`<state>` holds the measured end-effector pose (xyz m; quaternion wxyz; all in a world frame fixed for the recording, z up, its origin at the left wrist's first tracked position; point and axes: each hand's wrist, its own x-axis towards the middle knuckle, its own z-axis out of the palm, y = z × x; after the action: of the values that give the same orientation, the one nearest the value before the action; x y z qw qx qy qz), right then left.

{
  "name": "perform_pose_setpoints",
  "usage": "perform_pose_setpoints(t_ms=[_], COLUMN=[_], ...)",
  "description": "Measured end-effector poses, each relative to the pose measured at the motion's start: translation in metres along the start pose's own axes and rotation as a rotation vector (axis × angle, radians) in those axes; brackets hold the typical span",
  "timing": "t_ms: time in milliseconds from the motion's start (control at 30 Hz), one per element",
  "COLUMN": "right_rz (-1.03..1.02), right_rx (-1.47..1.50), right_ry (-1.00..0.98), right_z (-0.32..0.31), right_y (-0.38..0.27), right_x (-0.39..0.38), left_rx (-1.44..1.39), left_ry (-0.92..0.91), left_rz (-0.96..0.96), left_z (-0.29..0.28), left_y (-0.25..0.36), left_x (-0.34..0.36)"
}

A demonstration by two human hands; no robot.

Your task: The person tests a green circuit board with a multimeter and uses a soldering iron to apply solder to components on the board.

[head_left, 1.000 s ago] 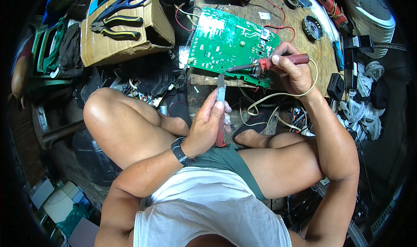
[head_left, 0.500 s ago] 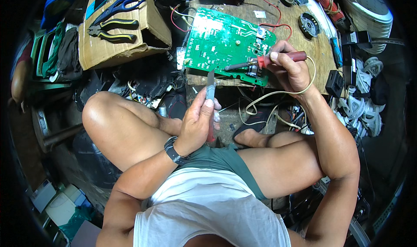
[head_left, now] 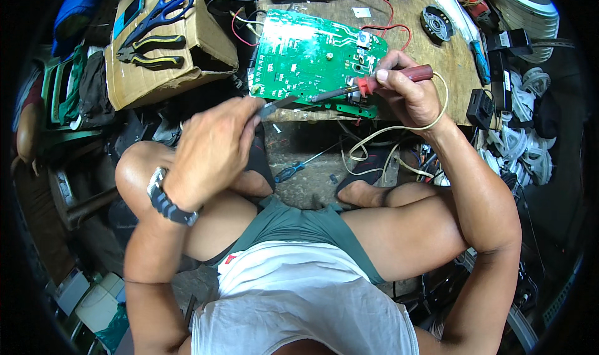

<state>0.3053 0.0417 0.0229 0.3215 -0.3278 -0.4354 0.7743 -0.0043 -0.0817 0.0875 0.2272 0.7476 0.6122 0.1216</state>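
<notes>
A green circuit board (head_left: 299, 62) lies on the wooden bench top. My right hand (head_left: 409, 92) grips a soldering iron (head_left: 412, 74) by its red handle, its dark shaft slanting left over the board's near edge. From the handle a pale cord (head_left: 399, 127) loops down. My left hand (head_left: 215, 146), slightly blurred, is closed on a knife-like tool with a flat grey blade (head_left: 277, 106), held at the board's near left edge. The blade points right toward the iron's tip, and whether the two touch is hard to tell. The hand hides the tool's handle.
On a cardboard box (head_left: 206, 37) at left lie pliers (head_left: 159, 62) and blue-handled scissors (head_left: 165, 10). A round black part (head_left: 436, 24) sits on the bench (head_left: 452, 62) at right. Between my feet a blue screwdriver (head_left: 290, 171) rests on the floor. Black adapters (head_left: 480, 108) stand at the bench's right side.
My left hand has swung left and turned over, bringing the blade from upright to nearly level at the board's edge. My right hand keeps the soldering iron over the board, with the view slightly shifted.
</notes>
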Motion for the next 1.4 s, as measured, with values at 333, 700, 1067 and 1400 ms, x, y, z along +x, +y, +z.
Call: perform_pose_setpoints(t_ms=[333, 700, 1067, 1400], right_rz=[-0.037, 0.038, -0.087, -0.100], right_rx=[-0.331, -0.273, 0.329, 0.257], right_ry=[0.141, 0.298, 0.329, 0.327], right_z=[0.008, 0.032, 0.032, 0.011], right_y=[-0.001, 0.018, 0.036, 0.013], right_x=[-0.010, -0.068, -0.056, -0.062], left_rx=[0.187, -0.096, -0.327, -0.095], left_ry=[-0.231, -0.222, -0.381, -0.313], left_rz=[0.228, 0.162, -0.068, 0.018], left_z=[-0.028, -0.028, -0.012, -0.019], left_y=[-0.014, -0.057, -0.044, -0.010], left_x=[0.057, 0.074, 0.054, 0.046])
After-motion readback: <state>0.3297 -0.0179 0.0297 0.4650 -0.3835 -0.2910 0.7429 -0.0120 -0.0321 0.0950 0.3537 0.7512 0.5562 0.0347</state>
